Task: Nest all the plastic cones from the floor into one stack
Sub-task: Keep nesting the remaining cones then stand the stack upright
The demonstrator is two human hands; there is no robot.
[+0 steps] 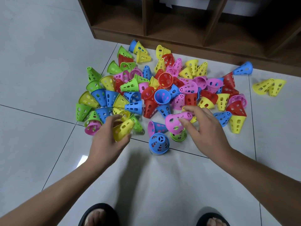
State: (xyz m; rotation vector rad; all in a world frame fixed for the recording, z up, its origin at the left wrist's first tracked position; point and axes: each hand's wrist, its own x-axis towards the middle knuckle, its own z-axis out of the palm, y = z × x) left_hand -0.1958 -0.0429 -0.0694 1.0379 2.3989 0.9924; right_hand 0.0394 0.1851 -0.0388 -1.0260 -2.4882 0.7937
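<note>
A heap of several perforated plastic cones (162,85) in blue, yellow, green, pink and red lies on the tiled floor. My left hand (107,139) grips a yellow cone (123,130) at the heap's near left edge. My right hand (205,128) holds a pink cone (175,122) on its side, above a green cone (179,136). Between both hands a blue cone (159,143) stands upright on the floor, tip up. A pink and blue nested pair (156,128) lies just behind it.
A brown wooden shelf unit (195,26) stands behind the heap. Two yellow cones (268,86) and a blue cone (242,68) lie apart at the right. My feet in dark sandals (99,216) are at the bottom edge. Pale floor tiles (40,62) stretch to the left.
</note>
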